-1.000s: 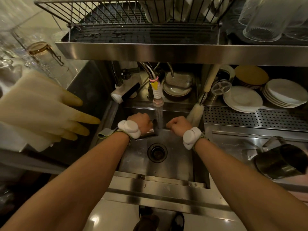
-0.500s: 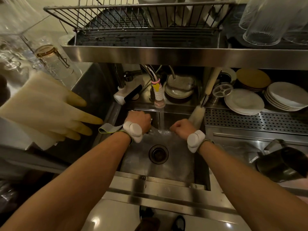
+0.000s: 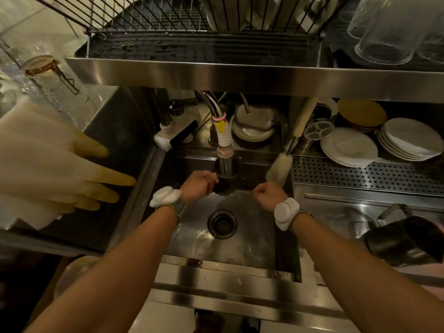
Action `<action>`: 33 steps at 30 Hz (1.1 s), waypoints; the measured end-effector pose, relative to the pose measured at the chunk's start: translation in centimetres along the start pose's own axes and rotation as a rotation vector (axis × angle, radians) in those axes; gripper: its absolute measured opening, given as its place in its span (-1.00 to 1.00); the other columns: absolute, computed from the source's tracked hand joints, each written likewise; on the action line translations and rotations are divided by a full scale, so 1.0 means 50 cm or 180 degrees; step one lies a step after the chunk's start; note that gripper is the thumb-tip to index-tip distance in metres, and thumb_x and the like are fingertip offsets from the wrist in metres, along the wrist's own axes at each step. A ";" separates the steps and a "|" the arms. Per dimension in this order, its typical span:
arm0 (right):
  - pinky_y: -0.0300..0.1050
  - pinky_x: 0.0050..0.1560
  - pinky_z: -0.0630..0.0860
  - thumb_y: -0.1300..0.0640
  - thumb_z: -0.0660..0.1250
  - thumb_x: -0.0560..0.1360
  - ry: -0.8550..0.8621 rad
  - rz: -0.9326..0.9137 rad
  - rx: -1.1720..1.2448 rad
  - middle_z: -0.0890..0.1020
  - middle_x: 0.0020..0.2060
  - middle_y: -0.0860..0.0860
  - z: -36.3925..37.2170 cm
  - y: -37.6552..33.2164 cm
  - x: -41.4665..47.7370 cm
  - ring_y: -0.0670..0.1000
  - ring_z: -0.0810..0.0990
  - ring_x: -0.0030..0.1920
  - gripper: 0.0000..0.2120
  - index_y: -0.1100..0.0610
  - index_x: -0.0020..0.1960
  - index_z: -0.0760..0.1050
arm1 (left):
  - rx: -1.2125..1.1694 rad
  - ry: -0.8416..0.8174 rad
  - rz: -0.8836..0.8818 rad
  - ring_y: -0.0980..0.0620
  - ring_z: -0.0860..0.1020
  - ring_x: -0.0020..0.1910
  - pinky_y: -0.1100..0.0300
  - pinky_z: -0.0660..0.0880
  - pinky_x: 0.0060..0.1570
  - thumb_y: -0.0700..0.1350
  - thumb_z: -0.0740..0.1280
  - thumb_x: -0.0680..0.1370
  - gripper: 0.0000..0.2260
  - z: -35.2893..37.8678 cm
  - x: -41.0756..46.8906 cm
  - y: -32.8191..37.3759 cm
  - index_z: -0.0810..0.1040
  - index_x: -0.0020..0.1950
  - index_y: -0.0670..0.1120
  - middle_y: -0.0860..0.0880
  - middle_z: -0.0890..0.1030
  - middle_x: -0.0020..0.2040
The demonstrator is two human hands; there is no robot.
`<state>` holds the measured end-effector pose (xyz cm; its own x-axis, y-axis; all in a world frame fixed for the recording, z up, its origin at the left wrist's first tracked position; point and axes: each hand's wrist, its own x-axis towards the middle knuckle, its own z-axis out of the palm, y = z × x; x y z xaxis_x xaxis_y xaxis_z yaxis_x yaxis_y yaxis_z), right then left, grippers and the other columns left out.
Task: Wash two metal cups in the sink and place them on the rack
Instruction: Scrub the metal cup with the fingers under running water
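A dark metal cup [image 3: 225,179] stands upright under the faucet [image 3: 224,143], and water runs into its mouth. My left hand [image 3: 198,185] grips the cup at its left side, by the handle. My right hand [image 3: 269,194] is curled into a fist to the right of the cup, apart from it, holding nothing. Both hands are over the steel sink [image 3: 254,239], above the drain [image 3: 222,223]. A second metal cup [image 3: 406,241] lies on its side on the counter at the right. The wire rack [image 3: 192,25] sits on the shelf above.
Yellow rubber gloves [image 3: 52,169] hang at the left. A white bottle brush [image 3: 281,168] leans at the sink's back right corner. Stacked plates [image 3: 408,140] and a perforated drain board [image 3: 370,174] lie at the right. Glass tumblers [image 3: 389,32] stand on the upper shelf.
My left hand has turned the cup upright under the running water. My right hand has come off the cup and moved a little to the right. The camera has tilted down.
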<state>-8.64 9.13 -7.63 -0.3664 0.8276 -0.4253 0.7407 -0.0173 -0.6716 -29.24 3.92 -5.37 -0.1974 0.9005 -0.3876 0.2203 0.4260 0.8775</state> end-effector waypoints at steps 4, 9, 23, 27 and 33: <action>0.10 0.08 0.56 0.20 0.27 0.52 0.0077 0.0046 0.0057 0.67 -0.08 0.26 0.001 0.005 0.002 0.20 0.63 -0.02 -0.79 0.30 -0.05 0.64 | 0.0337 0.0057 0.0028 0.18 0.36 -0.53 0.24 0.29 -0.35 -0.18 0.16 0.64 -0.68 -0.026 0.002 -0.036 0.48 -0.31 -0.08 -0.05 0.39 -0.44; 0.06 0.11 0.54 0.19 0.25 0.53 0.0075 0.0068 -0.0063 0.67 -0.05 0.21 0.001 0.006 0.004 0.17 0.62 0.01 -0.79 0.23 0.02 0.63 | 0.0140 -0.0185 0.0191 0.22 0.33 -0.57 0.30 0.30 -0.41 -0.21 0.14 0.64 -0.68 -0.001 0.020 0.004 0.47 -0.30 -0.11 -0.07 0.37 -0.44; 0.05 0.11 0.53 0.17 0.24 0.54 0.0073 0.0102 -0.0032 0.67 -0.06 0.17 0.018 0.014 0.008 0.14 0.62 -0.01 -0.78 0.23 0.04 0.63 | 0.0102 -0.0382 0.0006 0.13 0.34 -0.46 0.27 0.31 -0.34 -0.17 0.14 0.64 -0.70 -0.001 0.018 0.005 0.46 -0.28 -0.11 -0.03 0.34 -0.43; 0.04 0.08 0.52 0.18 0.24 0.54 0.0056 0.0094 -0.0012 0.67 -0.06 0.21 0.018 0.014 0.005 0.16 0.62 -0.01 -0.77 0.27 0.01 0.63 | 0.0217 -0.0180 0.0024 0.15 0.35 -0.49 0.24 0.32 -0.32 -0.16 0.16 0.64 -0.68 -0.038 0.023 -0.018 0.49 -0.30 -0.08 0.07 0.40 -0.52; 0.07 0.15 0.53 0.16 0.25 0.54 0.0118 0.0122 -0.0047 0.66 -0.04 0.18 0.011 0.014 0.001 0.14 0.61 0.02 -0.77 0.25 0.00 0.63 | 0.0312 -0.0411 0.0210 0.11 0.35 -0.44 0.24 0.30 -0.36 -0.16 0.16 0.64 -0.70 0.001 0.034 0.020 0.48 -0.28 -0.09 -0.04 0.39 -0.41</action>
<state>-8.46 8.84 -8.45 -0.3166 0.8467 -0.4275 0.7621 -0.0413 -0.6461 -29.31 5.87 -5.17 -0.0566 0.9278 -0.3687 0.3222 0.3665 0.8729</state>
